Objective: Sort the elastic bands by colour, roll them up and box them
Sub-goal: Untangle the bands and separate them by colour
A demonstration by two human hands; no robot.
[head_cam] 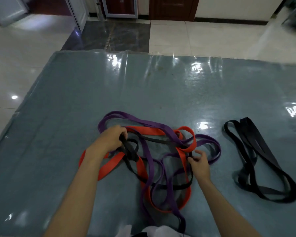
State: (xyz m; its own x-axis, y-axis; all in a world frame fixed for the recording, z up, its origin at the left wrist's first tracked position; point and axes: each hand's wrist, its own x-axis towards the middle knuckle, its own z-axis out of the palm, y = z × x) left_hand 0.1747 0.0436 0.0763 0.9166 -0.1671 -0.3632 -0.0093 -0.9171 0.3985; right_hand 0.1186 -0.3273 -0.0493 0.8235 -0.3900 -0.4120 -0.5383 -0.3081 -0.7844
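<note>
Hands work together: left hand [112, 139] grips black band [130, 151], right hand [198, 161] pinches it too, pulling it from tangled pile [154, 161].

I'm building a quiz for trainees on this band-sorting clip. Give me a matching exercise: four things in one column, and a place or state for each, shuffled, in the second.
Column 1
1. left hand
2. right hand
3. black pile
4. purple bands

Column 2
A. lies apart, right of the tangle
B. grips a black band at the tangle's left
C. tangled with red and black bands
D. pinches a black band at the tangle's right

Pairs: 1-B, 2-D, 3-A, 4-C
</note>
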